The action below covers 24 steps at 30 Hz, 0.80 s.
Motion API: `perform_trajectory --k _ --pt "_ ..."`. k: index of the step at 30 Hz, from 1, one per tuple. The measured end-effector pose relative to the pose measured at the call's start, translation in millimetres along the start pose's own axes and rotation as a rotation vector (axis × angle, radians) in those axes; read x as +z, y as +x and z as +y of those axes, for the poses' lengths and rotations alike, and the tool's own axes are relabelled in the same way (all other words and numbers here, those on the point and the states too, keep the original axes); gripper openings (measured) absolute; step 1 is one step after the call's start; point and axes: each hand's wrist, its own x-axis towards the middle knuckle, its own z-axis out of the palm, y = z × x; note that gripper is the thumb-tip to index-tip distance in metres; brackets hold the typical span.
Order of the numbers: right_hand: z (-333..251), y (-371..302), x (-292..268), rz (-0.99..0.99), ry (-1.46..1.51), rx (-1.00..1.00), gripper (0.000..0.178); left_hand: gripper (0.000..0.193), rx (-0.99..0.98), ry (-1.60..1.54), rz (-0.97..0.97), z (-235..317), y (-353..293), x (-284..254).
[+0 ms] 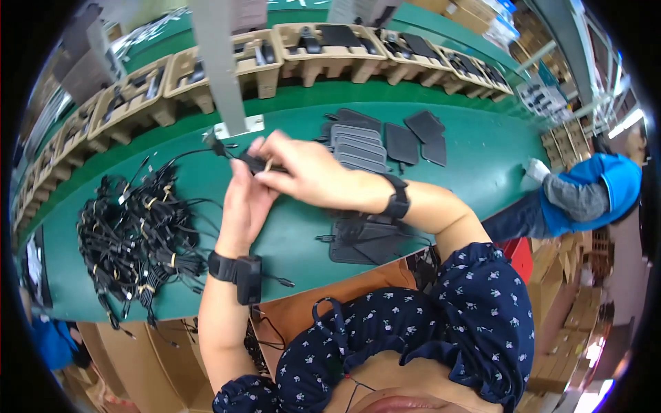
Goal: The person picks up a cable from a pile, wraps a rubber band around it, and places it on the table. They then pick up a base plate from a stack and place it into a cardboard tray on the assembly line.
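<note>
Navy blouse (385, 323) fabric with small white flowers, worn by the person, fills the lower middle, closest to the viewer and on the body side of both hands. A green workbench (475, 189) spreads beneath the hands. Beyond them, across the bench, curves a long row of tan trays (296, 62) holding black parts. Well to the right of the right hand is a co-worker (585, 189) in a blue top. A pale metal post (219, 62) rises just beyond the left hand. To that hand's left lies a tangled heap of black cables (138, 241), many tied in bunches. Flat black panels (401, 143) overlap to the right of the right hand; more lie nearer the body, below the right forearm. The left hand (242, 206) and right hand (310, 168) meet, fingers closed around a black cable bundle (253, 162). A thin tan band (269, 165) shows on it, beside the right fingers.
</note>
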Motion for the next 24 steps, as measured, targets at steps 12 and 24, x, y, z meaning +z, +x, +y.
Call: perform_trajectory --k 12,24 --pt "113 -62 -158 0.066 -0.788 0.202 0.046 0.031 0.014 0.403 0.2 -3 -1 -4" --pt "191 -98 -214 -0.385 -0.916 0.677 0.062 0.025 -0.096 0.578 0.251 -14 -3 -7"
